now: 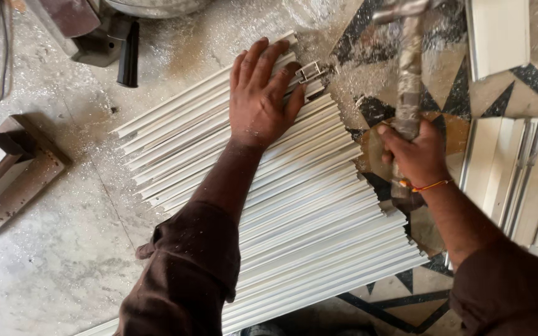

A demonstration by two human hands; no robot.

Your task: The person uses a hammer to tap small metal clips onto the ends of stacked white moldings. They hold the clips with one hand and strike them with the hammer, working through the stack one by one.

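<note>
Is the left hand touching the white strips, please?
Touching. The head view shows the left hand pressed flat, fingers spread, on the row of white strips.

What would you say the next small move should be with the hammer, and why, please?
Probably a short tap on the profile end: the right hand holds the hammer raised beside it, the left hand presses flat on the strips.

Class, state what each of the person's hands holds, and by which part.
Right hand: hammer, gripped low on its handle. Left hand: holds nothing, pressed flat on white strips.
</note>
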